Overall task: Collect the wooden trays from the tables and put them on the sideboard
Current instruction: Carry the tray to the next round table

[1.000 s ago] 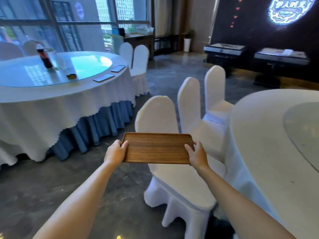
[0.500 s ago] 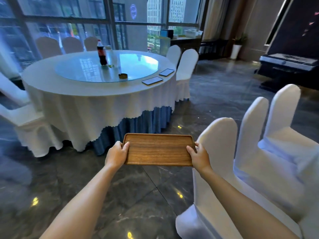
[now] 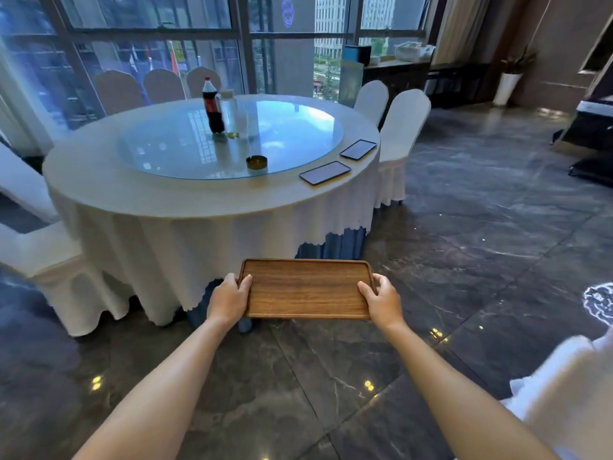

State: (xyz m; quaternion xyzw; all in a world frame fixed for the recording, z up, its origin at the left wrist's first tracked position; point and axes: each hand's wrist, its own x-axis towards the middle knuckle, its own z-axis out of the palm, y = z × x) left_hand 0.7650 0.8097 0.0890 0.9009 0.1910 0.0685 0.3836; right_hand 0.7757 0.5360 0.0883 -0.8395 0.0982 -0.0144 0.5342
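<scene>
Plainly grained and brown, the wooden tray [image 3: 306,288] is a flat rectangle with rounded corners and a low raised rim, and nothing lies in it. It is held level in the air above the dark, glossy stone floor [image 3: 464,260], just in front of the round table [image 3: 185,197]. The left hand [image 3: 229,300] grips the tray's left short edge, thumb lying on top near the rim and the fingers curled underneath out of sight. The right hand [image 3: 383,302] mirrors it on the right short edge, thumb on top, fingers wrapped under. Both bare forearms reach forward, nearly straight.

The table wears a white cloth with a scalloped hem over a pleated blue skirt, and carries a round glass turntable [image 3: 232,141]. On the glass stand a cola bottle [image 3: 212,106], a clear bottle [image 3: 229,109] touching or just beside it, and a small round ashtray [image 3: 256,162]. Two more trays [image 3: 325,172] [image 3: 358,149], dark and flat, lie near the table's right edge. White-covered chairs [image 3: 398,134] stand close around the table. To the right the floor lies open, with another white-covered chair [image 3: 564,393] at the lower right corner.
</scene>
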